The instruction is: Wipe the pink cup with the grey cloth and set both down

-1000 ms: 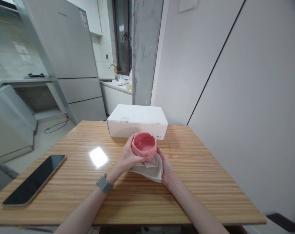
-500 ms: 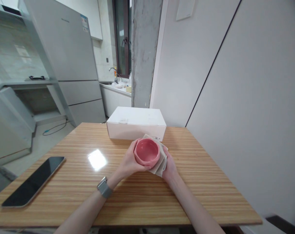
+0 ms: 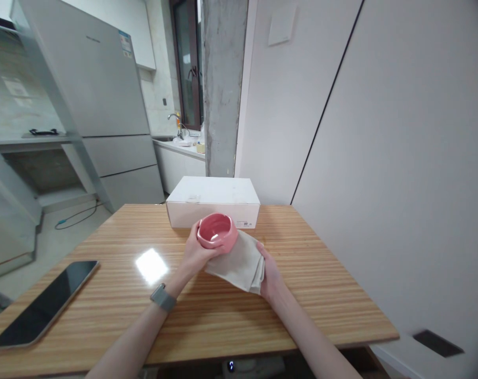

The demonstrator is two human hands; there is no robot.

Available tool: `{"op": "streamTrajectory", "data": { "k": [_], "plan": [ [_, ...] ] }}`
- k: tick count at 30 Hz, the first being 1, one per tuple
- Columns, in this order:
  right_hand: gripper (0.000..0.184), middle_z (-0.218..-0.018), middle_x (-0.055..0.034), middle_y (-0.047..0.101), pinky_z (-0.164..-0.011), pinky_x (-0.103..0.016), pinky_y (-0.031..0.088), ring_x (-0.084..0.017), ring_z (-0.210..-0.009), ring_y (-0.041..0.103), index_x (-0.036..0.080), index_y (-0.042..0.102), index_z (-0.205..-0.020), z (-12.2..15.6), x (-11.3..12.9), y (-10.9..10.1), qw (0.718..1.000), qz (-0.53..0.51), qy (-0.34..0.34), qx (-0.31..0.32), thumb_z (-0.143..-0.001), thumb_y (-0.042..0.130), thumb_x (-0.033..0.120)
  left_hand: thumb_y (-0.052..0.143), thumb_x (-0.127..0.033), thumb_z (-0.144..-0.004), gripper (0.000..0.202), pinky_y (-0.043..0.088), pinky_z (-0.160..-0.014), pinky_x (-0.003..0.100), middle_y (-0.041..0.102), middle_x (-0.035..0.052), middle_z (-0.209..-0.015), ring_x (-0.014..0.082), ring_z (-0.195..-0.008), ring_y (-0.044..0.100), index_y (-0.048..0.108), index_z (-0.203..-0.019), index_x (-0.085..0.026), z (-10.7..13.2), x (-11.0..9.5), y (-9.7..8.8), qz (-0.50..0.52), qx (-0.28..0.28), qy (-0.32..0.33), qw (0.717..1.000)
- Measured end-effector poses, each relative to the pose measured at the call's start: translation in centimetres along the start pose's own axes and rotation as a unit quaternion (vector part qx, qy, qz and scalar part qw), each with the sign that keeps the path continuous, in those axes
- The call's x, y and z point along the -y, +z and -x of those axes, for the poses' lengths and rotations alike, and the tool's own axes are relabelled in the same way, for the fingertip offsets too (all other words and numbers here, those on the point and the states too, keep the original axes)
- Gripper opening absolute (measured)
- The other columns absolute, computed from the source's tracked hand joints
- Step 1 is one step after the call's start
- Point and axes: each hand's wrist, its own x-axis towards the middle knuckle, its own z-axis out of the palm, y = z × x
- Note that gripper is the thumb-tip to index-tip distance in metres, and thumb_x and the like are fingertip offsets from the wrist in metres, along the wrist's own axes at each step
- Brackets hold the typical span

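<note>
My left hand (image 3: 196, 249) grips a small pink bowl (image 3: 230, 238) by its side, thumb along the front and fingers round the far left. The bowl is tilted, its glossy inside partly facing me. Below and to the right of it spreads a folded light grey cloth (image 3: 239, 263). My right hand (image 3: 269, 272) holds the cloth by its right edge, thumb on top and the other fingers beneath, mostly hidden. The cloth's upper left part lies against or just under the bowl; whether they touch is unclear. A grey-banded watch (image 3: 163, 298) is on my left wrist.
Behind the bowl, a white box (image 3: 213, 215) stands at the far edge of the wood-grain table (image 3: 302, 310). A black phone (image 3: 45, 303) lies at the table's left. A white wall (image 3: 380, 158) rises along the right side, and a fridge (image 3: 100, 95) stands beyond on the left.
The bowl has shifted left and up a little and tilted differently. The cloth now shows more of its flat face, as the bowl covers less of it. The view has turned slightly right.
</note>
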Motion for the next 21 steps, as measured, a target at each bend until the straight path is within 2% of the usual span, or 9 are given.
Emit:
{"op": "streamTrajectory", "data": {
  "k": [3,6,9,11,13,16,18,19,21],
  "plan": [
    [0.036,-0.096,-0.0084,0.074,-0.093,-0.039,0.049,-0.022,-0.099,0.067,0.014,0.063,-0.111,2.3,2.2,-1.5,0.993,-0.001,-0.077,-0.095,-0.091,0.042,0.036,0.086,-0.027,-0.049,0.082,0.045,-0.096,0.039,0.059,0.0124,-0.123,0.0253,-0.113,0.057,0.047,-0.120,-0.018,-0.6,0.8,-0.3,0.038,-0.060,-0.040,0.997],
    [0.035,-0.103,-0.0081,0.072,-0.095,-0.041,0.049,-0.022,-0.103,0.066,0.017,0.062,-0.114,4.7,5.4,-3.6,0.969,0.024,-0.178,-0.172,-0.089,0.044,0.034,0.084,-0.031,-0.054,0.072,0.048,-0.092,0.037,0.062,0.0130,-0.120,0.0246,-0.109,0.060,0.052,-0.117,-0.016,-0.8,1.2,-0.1,0.086,-0.078,-0.090,0.989],
    [0.042,-0.114,-0.0067,0.068,-0.101,-0.042,0.044,-0.025,-0.113,0.059,0.019,0.059,-0.120,6.9,8.0,-6.2,0.909,0.140,-0.308,-0.245,-0.083,0.054,0.039,0.080,-0.036,-0.059,0.065,0.050,-0.089,0.036,0.065,0.0123,-0.115,0.0254,-0.106,0.062,0.056,-0.116,-0.015,-0.4,1.2,0.7,0.135,-0.073,-0.130,0.980],
    [0.049,-0.121,-0.0069,0.064,-0.107,-0.044,0.036,-0.026,-0.123,0.051,0.020,0.056,-0.125,8.1,8.6,-7.9,0.824,0.313,-0.391,-0.264,-0.081,0.057,0.043,0.078,-0.038,-0.062,0.063,0.050,-0.089,0.036,0.066,0.0121,-0.114,0.0265,-0.107,0.062,0.057,-0.117,-0.015,0.0,1.1,1.4,0.157,-0.051,-0.135,0.977],
    [0.052,-0.134,-0.0069,0.055,-0.112,-0.046,0.026,-0.026,-0.132,0.041,0.023,0.050,-0.132,9.2,8.0,-9.5,0.699,0.541,-0.423,-0.202,-0.082,0.055,0.038,0.078,-0.039,-0.062,0.063,0.049,-0.091,0.036,0.067,0.0125,-0.114,0.0275,-0.109,0.061,0.058,-0.117,-0.014,0.4,1.0,2.0,0.169,-0.022,-0.137,0.976],
    [0.051,-0.147,-0.0025,0.038,-0.114,-0.052,0.017,-0.024,-0.137,0.031,0.033,0.040,-0.138,10.7,5.4,-11.3,0.496,0.797,-0.334,-0.083,-0.088,0.046,0.029,0.081,-0.037,-0.057,0.066,0.049,-0.092,0.037,0.068,0.0131,-0.114,0.0284,-0.109,0.061,0.060,-0.116,-0.015,0.7,0.9,2.7,0.172,-0.008,-0.143,0.975],
    [0.054,-0.152,-0.0017,0.028,-0.112,-0.059,0.012,-0.028,-0.140,0.023,0.038,0.033,-0.141,11.4,3.4,-11.9,0.388,0.870,-0.295,-0.073,-0.089,0.047,0.035,0.084,-0.035,-0.053,0.069,0.049,-0.092,0.037,0.068,0.0130,-0.113,0.0291,-0.108,0.062,0.061,-0.114,-0.015,0.8,0.9,3.3,0.166,0.005,-0.149,0.975],
    [0.056,-0.154,-0.0024,0.023,-0.112,-0.061,0.011,-0.030,-0.141,0.018,0.038,0.029,-0.142,11.7,2.7,-12.0,0.351,0.887,-0.289,-0.082,-0.090,0.047,0.040,0.084,-0.036,-0.052,0.070,0.049,-0.092,0.037,0.068,0.0129,-0.113,0.0294,-0.108,0.062,0.061,-0.115,-0.015,0.8,0.9,3.6,0.165,0.022,-0.152,0.974],
    [0.062,-0.155,-0.0038,0.015,-0.111,-0.062,0.010,-0.032,-0.142,0.013,0.036,0.023,-0.145,12.2,1.9,-11.9,0.310,0.903,-0.285,-0.080,-0.089,0.047,0.048,0.082,-0.039,-0.056,0.069,0.048,-0.092,0.038,0.068,0.0128,-0.114,0.0293,-0.109,0.062,0.061,-0.117,-0.016,1.1,0.8,4.3,0.168,0.074,-0.161,0.970]
  ]
}}
